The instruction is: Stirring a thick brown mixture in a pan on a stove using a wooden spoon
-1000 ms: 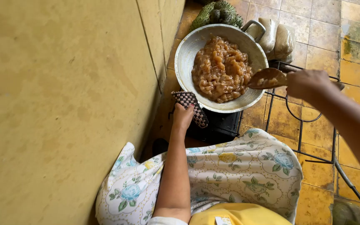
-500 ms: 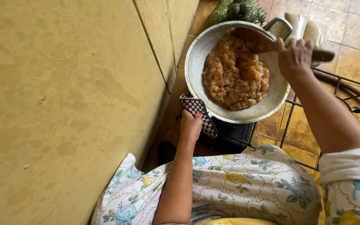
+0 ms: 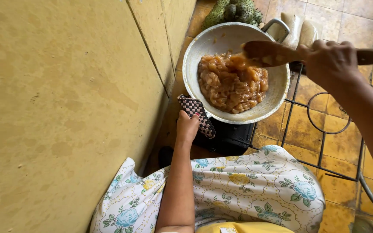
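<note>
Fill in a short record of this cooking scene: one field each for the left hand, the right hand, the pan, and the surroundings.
left hand: left hand grips a checked pot holder at the pan's rim
right hand: right hand holds a wooden spatula over the food
pan: pale metal pan of brown chunky food
surroundings: yellow wall, tiled floor, spiky green fruit

The pan (image 3: 195,64) sat on the stove (image 3: 229,138), food (image 3: 232,84) inside, wall (image 3: 65,108) to its left, spiky fruit (image 3: 234,11) behind it.
</note>
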